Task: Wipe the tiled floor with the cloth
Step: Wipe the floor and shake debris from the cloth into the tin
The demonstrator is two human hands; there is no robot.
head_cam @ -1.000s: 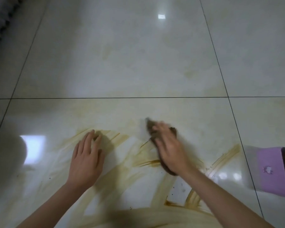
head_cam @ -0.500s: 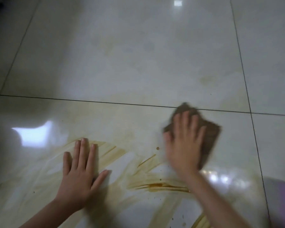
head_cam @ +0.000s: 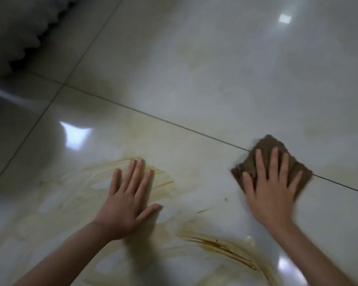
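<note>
The brown cloth (head_cam: 265,144) lies flat on the tiled floor (head_cam: 215,69), out to my right, straddling the dark grout line (head_cam: 174,123) that runs slantwise across the view. My right hand (head_cam: 271,190) presses down on it, palm flat and fingers (head_cam: 275,162) spread and straight, so I am pushing the cloth, not gripping it. Its corners poke out past my fingertips and beside my thumb. It looks soft, thin and limp, probably damp and light. I judge it will slide easily on this glossy tile but will bunch or fold if I drag it by an edge. The best hold is what I have now: weight through the palm over its middle, fingers fanned to keep it spread. My left hand (head_cam: 126,203) is open too, planted flat on the bare tile well apart from the cloth, and carries my lean. Its fingertips touch a patch of pale yellow-brown smears (head_cam: 159,178). Nearer me, between my forearms, a darker brown streak (head_cam: 221,245) curves across the tile, so much wiping is left. The wet, shiny floor could let my bracing hand slip. A bright reflection (head_cam: 75,134) sits to the left. Something grey with a scalloped edge (head_cam: 19,34) fills the far left corner. I cannot tell what it is.
</note>
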